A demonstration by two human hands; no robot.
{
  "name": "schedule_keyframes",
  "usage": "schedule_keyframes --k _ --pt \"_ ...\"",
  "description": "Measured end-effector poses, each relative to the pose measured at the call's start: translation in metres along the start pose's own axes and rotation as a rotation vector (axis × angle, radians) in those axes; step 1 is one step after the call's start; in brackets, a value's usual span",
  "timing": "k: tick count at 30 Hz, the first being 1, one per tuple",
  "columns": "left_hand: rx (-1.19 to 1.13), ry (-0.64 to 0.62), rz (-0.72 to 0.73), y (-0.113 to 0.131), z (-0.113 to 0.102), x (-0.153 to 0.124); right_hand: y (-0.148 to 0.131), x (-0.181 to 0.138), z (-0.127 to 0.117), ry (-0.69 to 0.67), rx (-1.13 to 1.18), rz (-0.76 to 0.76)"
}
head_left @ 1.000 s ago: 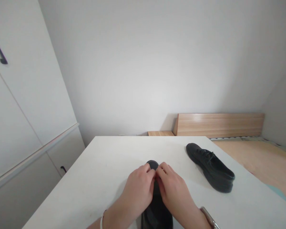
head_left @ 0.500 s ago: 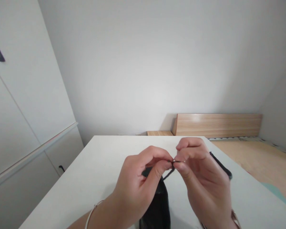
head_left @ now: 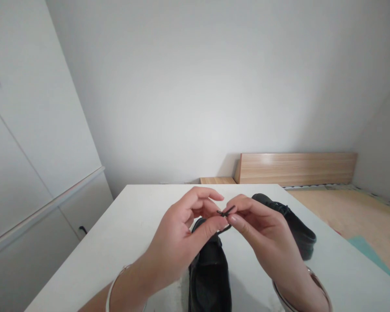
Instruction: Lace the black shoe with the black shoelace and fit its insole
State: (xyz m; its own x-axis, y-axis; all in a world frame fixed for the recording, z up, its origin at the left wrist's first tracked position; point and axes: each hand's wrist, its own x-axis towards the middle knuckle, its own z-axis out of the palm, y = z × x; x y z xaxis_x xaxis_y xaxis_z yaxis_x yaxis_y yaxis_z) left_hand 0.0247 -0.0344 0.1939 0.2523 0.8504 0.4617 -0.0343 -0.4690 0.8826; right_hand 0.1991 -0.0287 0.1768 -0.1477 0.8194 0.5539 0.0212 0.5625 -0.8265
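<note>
A black shoe [head_left: 211, 273] sits on the white table in front of me, its opening facing me. Above its front part, my left hand [head_left: 190, 234] pinches a thin black shoelace [head_left: 226, 212] between thumb and fingers. My right hand [head_left: 263, 236] grips the same lace from the other side, thumb against index finger. Two short lace strands cross between the fingertips, and a stretch of lace runs down toward the shoe. My hands cover part of the shoe's upper.
A second black shoe [head_left: 295, 229], laced, rests on the white table [head_left: 143, 216] to the right, partly behind my right hand. White cabinets [head_left: 35, 151] stand at left. Beyond the table are a wooden headboard [head_left: 299, 169] and a bed base [head_left: 347, 208].
Both hands have shifted slightly left, and the right hand has dropped a little. The crossed lace strands now show between the fingertips, and more of both shoes is visible.
</note>
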Motion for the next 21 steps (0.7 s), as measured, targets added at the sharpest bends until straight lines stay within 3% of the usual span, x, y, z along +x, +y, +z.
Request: schedule_keyframes --k 2,5,7,11,14,16,18,21 --pt "-0.048 -0.011 -0.057 -0.004 -0.008 0.003 0.003 -0.002 -0.003 0.070 0.008 -0.018" --pt "-0.210 0.007 -0.139 -0.021 -0.031 0.004 0.014 -0.011 -0.014 0.134 0.233 0.033" --pt "-0.299 0.109 -0.172 -0.039 -0.052 0.000 0.025 -0.019 -0.029 0.202 0.351 0.105" --pt "-0.240 0.368 -0.190 -0.083 -0.095 -0.024 0.057 -0.042 -0.069 0.489 0.354 0.198" --pt "-0.146 0.444 -0.223 -0.109 -0.114 -0.045 0.084 -0.059 -0.092 0.607 0.314 0.254" --pt "-0.023 0.425 -0.243 -0.118 -0.115 -0.054 0.098 -0.069 -0.096 0.611 0.218 0.281" --pt "0.170 0.357 -0.236 -0.121 -0.109 -0.057 0.106 -0.076 -0.091 0.531 0.022 0.288" --pt "0.430 0.163 -0.150 -0.118 -0.089 -0.054 0.108 -0.080 -0.072 0.228 -0.301 0.270"
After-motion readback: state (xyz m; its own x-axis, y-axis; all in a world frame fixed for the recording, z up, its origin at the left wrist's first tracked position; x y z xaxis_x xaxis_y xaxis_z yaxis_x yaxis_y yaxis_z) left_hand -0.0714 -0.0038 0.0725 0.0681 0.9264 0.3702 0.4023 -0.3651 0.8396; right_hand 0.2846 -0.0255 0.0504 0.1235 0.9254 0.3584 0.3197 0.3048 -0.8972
